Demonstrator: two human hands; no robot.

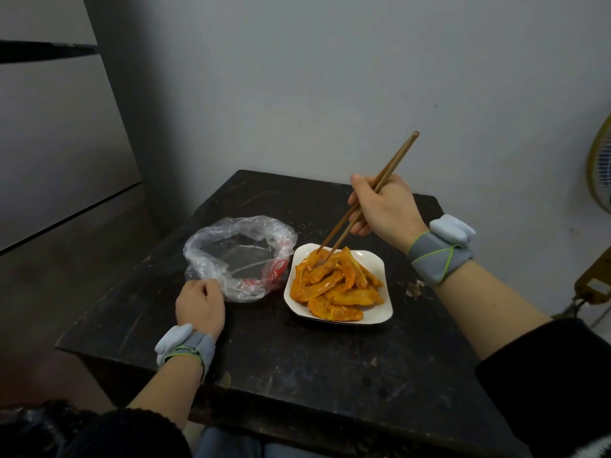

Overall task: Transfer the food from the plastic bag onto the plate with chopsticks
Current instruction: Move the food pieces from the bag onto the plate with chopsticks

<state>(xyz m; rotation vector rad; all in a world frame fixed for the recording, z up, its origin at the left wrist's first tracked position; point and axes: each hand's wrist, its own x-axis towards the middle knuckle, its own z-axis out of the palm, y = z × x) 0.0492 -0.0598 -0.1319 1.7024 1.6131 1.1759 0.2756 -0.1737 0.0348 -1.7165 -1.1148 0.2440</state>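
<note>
Gripping two chopsticks (395,160), the right hand (383,209) sets their tips on one plate's (380,269) food (334,287); the left hand (198,304) pinches one plastic bag (241,249).

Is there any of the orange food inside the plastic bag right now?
No, the plastic bag lies open showing only clear film, and the orange food is all piled on the white plate.

Orange strips (337,285) on white plate (380,269); clear bag (238,256) printed red; black table (297,365).
</note>
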